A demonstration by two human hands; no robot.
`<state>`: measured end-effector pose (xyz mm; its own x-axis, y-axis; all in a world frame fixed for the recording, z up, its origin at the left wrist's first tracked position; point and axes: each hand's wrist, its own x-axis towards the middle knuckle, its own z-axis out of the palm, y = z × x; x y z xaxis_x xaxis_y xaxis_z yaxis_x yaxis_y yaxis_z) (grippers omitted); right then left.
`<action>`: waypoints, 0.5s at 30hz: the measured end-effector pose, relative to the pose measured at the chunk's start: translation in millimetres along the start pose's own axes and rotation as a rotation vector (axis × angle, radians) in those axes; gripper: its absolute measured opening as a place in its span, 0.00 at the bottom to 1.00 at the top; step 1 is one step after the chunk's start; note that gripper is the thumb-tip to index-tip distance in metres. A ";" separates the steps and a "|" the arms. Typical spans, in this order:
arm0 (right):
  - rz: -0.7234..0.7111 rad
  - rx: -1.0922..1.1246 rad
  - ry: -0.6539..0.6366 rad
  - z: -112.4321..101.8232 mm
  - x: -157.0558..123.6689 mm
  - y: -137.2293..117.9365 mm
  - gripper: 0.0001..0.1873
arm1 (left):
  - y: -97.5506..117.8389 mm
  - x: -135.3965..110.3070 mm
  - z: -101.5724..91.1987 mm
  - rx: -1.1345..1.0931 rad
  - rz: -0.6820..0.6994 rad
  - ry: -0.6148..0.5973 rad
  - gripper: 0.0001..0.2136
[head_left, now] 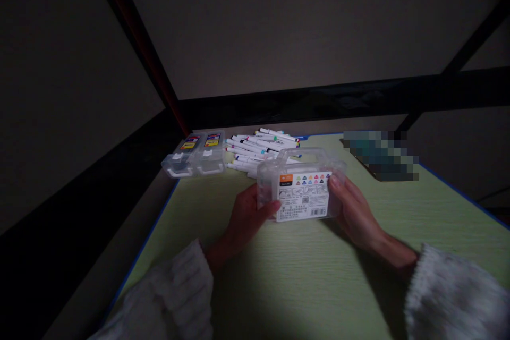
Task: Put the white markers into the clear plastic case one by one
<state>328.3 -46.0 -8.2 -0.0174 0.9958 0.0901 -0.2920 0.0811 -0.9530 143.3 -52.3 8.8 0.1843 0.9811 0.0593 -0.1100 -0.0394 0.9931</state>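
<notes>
Two-handed grip: the left hand (244, 217) and right hand (355, 213) are clamping a labelled clear case (303, 196) between them; beyond the grip, markers (258, 144) are lying loose, seemingly leaving the work unfinished; farther left, two similar cases (212, 155) are resting.

Smooth clear plastic case (300, 168), paper-like label (305, 197).
Around it: smooth plastic markers (249, 147) at ten o'clock, knitted cloth sleeves (179, 292) at eight and four, glossy beam (319, 104) at twelve, matt wood-grain tabletop (303, 276) at six.
</notes>
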 end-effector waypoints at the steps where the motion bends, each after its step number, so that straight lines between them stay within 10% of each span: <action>1: 0.014 0.025 0.005 2.0 0.5 -0.9 0.13 | -1.0 -0.2 0.2 0.026 0.018 -0.003 0.14; 15: 0.407 0.455 -0.041 26.6 -15.3 -15.4 0.21 | -10.0 -4.9 -1.3 0.727 0.347 0.111 0.11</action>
<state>307.6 -63.7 12.8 -0.2475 0.9399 -0.2354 -0.6334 -0.3408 -0.6947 142.2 -56.5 -1.5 0.1536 0.9021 0.4033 0.5261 -0.4201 0.7394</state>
